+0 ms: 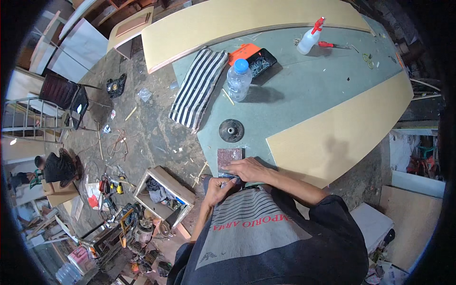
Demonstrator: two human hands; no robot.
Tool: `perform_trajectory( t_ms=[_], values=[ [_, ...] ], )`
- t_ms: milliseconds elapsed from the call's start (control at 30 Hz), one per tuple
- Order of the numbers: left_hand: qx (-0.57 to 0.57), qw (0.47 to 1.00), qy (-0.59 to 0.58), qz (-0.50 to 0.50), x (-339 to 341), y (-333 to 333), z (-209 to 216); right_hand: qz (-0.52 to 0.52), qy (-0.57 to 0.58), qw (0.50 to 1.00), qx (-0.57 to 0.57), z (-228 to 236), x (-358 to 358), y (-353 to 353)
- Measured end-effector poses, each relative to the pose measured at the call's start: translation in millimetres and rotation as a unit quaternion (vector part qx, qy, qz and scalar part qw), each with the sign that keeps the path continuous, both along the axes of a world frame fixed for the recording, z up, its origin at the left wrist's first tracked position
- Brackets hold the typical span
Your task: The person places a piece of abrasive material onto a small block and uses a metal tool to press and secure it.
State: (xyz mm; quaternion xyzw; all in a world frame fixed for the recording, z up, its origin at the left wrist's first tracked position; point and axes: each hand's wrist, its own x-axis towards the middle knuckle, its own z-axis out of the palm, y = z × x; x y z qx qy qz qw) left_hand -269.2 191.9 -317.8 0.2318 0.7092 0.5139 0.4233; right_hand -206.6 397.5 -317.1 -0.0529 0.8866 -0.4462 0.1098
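Observation:
At the near edge of the grey-green table (299, 109), both my hands are close together in front of my shirt. My right hand (249, 170) has its fingers curled over the near end of a flat reddish-brown block (230, 156) with a speckled top. Just left of it my left hand (217, 190) is closed, fingertips pinched at a small pale-bluish bit too hidden to name. Beyond the block lies a round black disc (231, 130) with a central hole. Farther back stands a clear plastic bottle (239, 84) with a blue cap.
A striped cushion (199, 88) lies along the table's left edge, beside an orange-and-black case (260, 64) of screws. A spray bottle (308, 42) and red-handled tool (330, 45) sit far right. Tan panels (351, 128) flank the table. A wooden crate (164, 197) and a person (59, 167) are left.

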Motion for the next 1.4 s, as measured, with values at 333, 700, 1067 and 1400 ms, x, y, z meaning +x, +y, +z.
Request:
perform_trajectory(
  t_ms=[333, 700, 1067, 1400],
  values=[
    [-0.019, 0.999, 0.010, -0.033, 4, 6, 7, 0.020, -0.010, 1.000, 0.009, 18, 19, 25],
    [-0.004, 1.000, 0.003, 0.000, 4, 6, 6, -0.050, 0.029, 0.998, 0.002, 17, 2, 4],
    [-0.002, 1.000, -0.014, 0.015, 4, 7, 4, -0.013, 0.027, 0.998, 0.061, -8, 0, -3],
    [0.007, 0.999, -0.036, 0.019, 6, 5, 9, -0.068, 0.035, 0.997, 0.004, 20, 8, 15]
  ],
)
